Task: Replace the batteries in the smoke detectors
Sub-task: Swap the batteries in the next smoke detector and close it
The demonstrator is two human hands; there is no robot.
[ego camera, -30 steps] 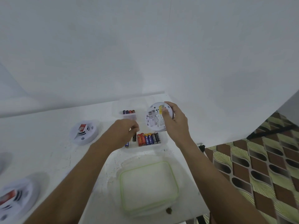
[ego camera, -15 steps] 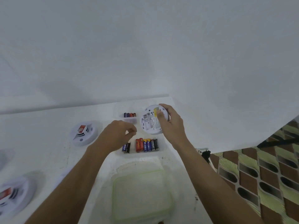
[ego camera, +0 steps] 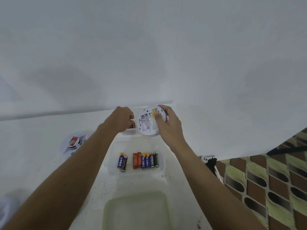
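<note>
The right hand (ego camera: 167, 124) grips the upturned smoke detector (ego camera: 145, 124) over the bench (ego camera: 38, 128). The left hand (ego camera: 123, 119) curls into the small battery tray (ego camera: 130, 131); I cannot tell whether it holds anything.

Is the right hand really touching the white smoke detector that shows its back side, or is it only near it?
Touching. The head view shows the right hand gripping the smoke detector: the thumb presses on its back and the fingers curl round its far rim.

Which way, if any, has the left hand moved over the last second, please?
Yes: the left hand moved away from the near battery row, toward the wall, to the small far container.
</note>
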